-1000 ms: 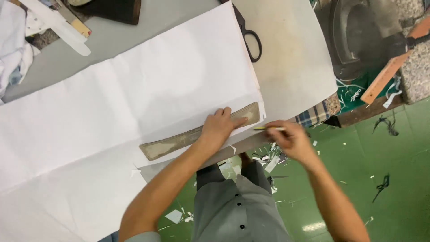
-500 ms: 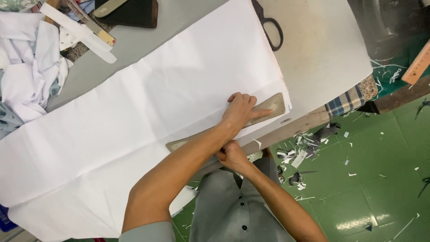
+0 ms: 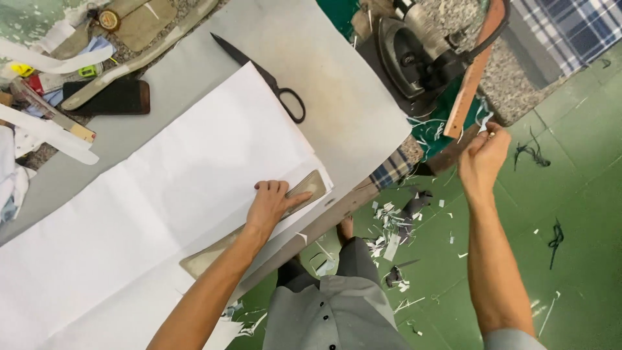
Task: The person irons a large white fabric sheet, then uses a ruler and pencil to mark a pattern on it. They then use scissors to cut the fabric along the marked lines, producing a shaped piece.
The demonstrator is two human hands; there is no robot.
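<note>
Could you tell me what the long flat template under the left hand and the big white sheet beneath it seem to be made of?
The long tan template looks like stiff matte cardboard: flat, with straight edges. The big white sheet appears to be thin fabric, possibly paper, showing soft fold creases. The left hand presses on the template.

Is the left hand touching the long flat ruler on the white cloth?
Touching. The head view shows the left hand pressed flat on the ruler, fingers spread over it.

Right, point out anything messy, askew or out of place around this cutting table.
White fabric scraps and dark thread bits litter the green floor beside the table. The black-handled scissors lie open, blade tip under no cover, near the white cloth. The left hand presses a long tan template overhanging the cloth's edge.
</note>
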